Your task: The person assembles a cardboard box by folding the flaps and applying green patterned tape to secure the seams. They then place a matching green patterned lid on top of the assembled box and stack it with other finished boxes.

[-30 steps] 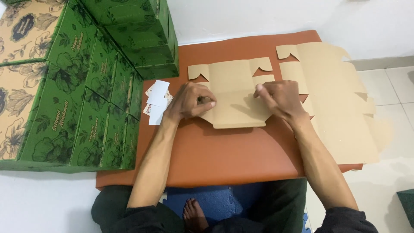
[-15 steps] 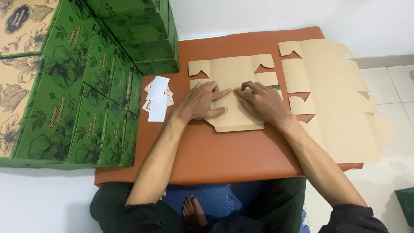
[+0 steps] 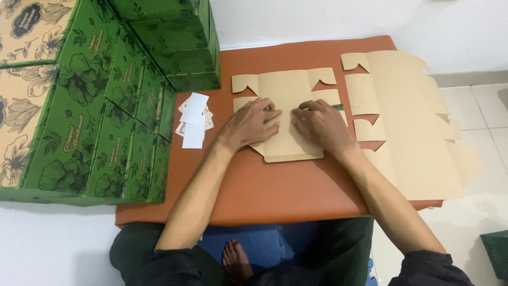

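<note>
Step in hand, by judgement: creasing a fold line on the flat brown die-cut cardboard box blank (image 3: 288, 106) lying on the low rust-orange table (image 3: 275, 185), a little above table centre.

Left hand (image 3: 253, 123) palm down on blank, fingers narrow and curled, fingertips pressing at mid-panel; holding nothing, only bearing down. Right hand (image 3: 321, 124) likewise flat and knuckled, fingers close together, just beside the left at 3 o'clock; thumbs near, not clearly touching.

Blank orientation: long axis roughly 12-to-6 o'clock, notched flaps toward 12, plain rounded panel toward 6, nearest the body. A sliver of green printed face visible at right edge, so brown inner face up.

Next move, by judgement: calls for firm even pressure along the crease, hands sliding apart toward 9 and 3, keeping blank square.

Surroundings: stack of same brown flat blanks (image 3: 407, 127) at 3 o'clock, overhanging table edge; small white cards (image 3: 194, 121) at 9 o'clock; green floral-printed finished boxes (image 3: 100, 100) stacked further toward 9 to 11.
</note>
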